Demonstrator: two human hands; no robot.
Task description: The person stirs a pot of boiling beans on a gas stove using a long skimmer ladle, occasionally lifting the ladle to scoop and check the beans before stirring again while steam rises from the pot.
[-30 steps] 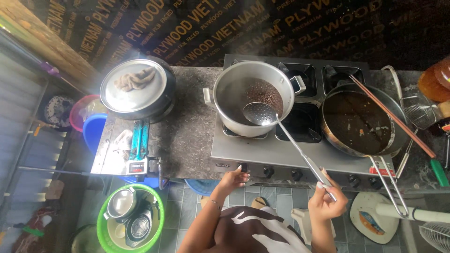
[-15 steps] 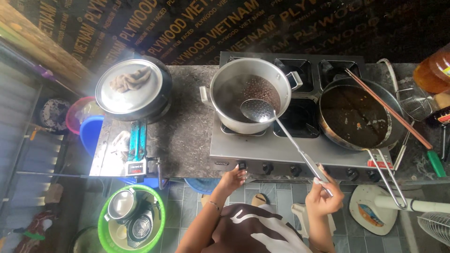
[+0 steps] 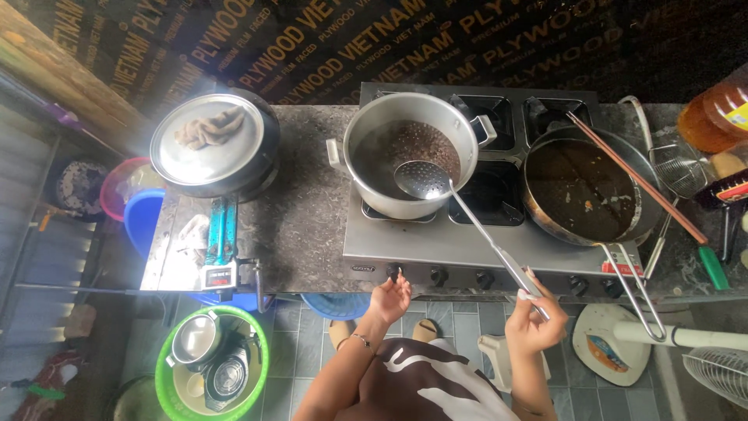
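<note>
Lidded black pot at far left of table. Left hand, fingers loosely open, touching stove knob. Right hand, fingers closed on handle of skimmer ladle, perforated bowl over steel pot on left burner; dark wok beside.

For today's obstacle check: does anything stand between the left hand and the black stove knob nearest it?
Nothing visible does. The left hand is at the black stove knob, fingertips right beside it.
</note>
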